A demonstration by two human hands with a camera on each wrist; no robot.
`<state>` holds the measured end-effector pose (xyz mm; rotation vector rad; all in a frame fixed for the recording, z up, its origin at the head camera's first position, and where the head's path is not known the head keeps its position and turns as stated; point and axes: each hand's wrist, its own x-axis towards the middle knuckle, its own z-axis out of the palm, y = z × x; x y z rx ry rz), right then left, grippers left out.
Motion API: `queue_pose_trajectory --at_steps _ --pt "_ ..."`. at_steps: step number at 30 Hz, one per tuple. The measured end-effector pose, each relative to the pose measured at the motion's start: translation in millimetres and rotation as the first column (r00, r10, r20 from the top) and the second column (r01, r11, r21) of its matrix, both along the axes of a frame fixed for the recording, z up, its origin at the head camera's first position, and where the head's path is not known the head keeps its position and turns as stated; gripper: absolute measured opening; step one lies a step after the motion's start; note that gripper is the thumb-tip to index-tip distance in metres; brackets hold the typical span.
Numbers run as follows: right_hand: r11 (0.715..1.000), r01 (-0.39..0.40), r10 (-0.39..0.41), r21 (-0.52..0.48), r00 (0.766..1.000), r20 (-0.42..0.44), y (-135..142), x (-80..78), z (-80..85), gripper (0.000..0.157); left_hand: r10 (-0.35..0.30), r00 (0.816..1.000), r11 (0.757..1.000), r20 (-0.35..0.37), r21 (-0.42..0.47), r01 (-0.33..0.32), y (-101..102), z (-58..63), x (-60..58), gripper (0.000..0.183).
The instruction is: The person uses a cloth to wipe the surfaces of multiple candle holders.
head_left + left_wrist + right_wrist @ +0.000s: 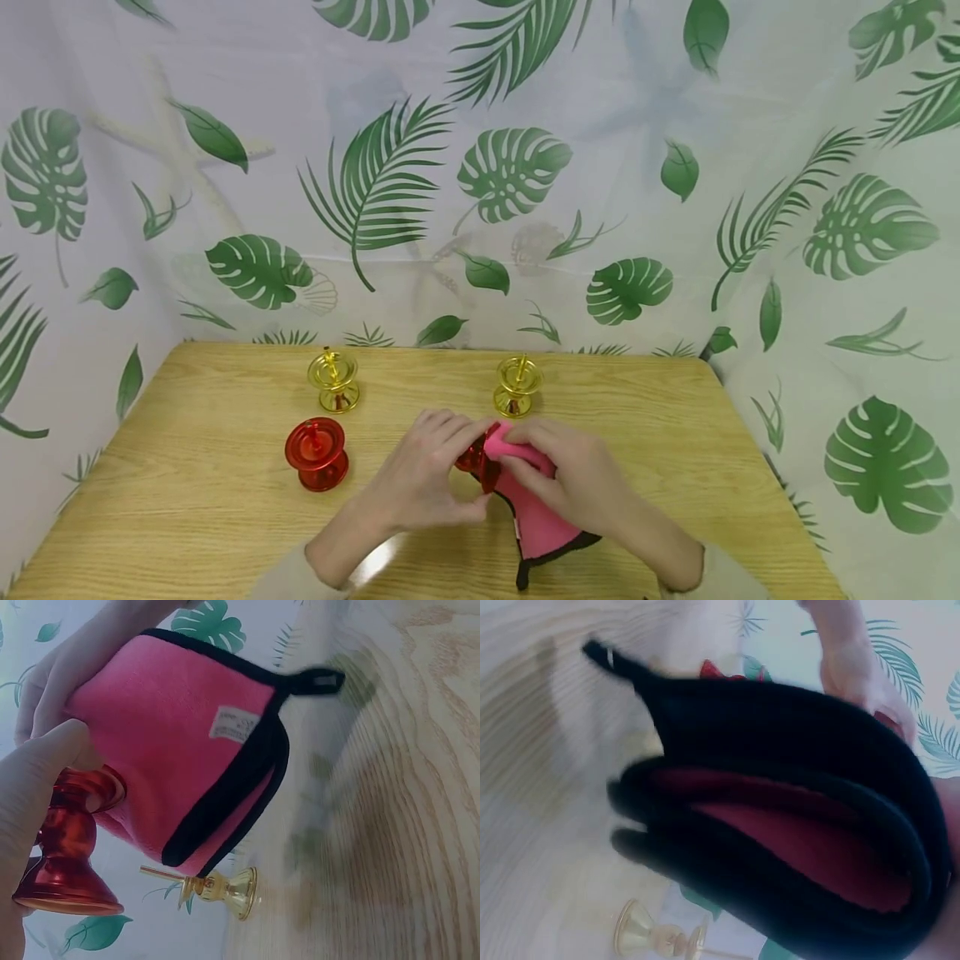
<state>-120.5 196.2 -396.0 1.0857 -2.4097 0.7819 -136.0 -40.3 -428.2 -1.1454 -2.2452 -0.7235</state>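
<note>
In the head view my left hand (pixel 427 475) grips a red metallic candle holder (pixel 471 458), tilted on its side above the table. The left wrist view shows that candle holder (pixel 69 847) with its flared base free and its upper end against the cloth. My right hand (pixel 581 475) pinches a pink cloth (pixel 538 521) with black edging and a corner loop, pressing a fold of it onto the holder's dish. The rest of the cloth (pixel 172 727) hangs down from the fingers. Folded black edging (pixel 780 724) fills much of the right wrist view, hiding the right fingers there.
A second red candle holder (pixel 318 450) stands upright on the wooden table (pixel 187 467), left of my hands. Behind are two gold candle holders, one at the left (pixel 336 387), the other (pixel 517 387) just beyond my hands. A leaf-patterned curtain (pixel 405 275) surrounds the table.
</note>
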Motion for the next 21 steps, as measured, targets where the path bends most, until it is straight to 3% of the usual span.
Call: queue_pose_trajectory --at_steps 4,9,16,19,21 --pt "0.992 0.031 -0.004 -0.124 0.978 0.21 5 -0.3 2.9 0.019 0.015 1.0 1.0 -0.007 0.027 -0.015 -1 -1.6 -0.2 0.082" --pt "0.96 0.08 0.007 -0.268 0.951 0.308 15 1.0 3.0 0.018 0.013 0.993 0.995 0.114 0.098 -0.025 -5 1.3 2.1 0.08" --pt "0.895 0.102 -0.004 -0.435 0.975 0.222 24 3.6 -4.9 0.026 -0.023 0.949 0.968 0.315 0.246 -0.058 -4 7.2 5.0 0.077" --pt "0.875 0.056 0.004 -0.481 0.992 0.123 21 3.8 -11.8 0.031 -0.051 0.932 0.949 0.359 0.308 -0.067 0 9.4 6.1 0.074" --pt "0.871 0.001 0.013 -0.492 1.0 0.025 17 2.9 -16.3 0.027 -0.056 0.93 0.94 0.364 0.334 -0.074 3 10.8 6.6 0.073"
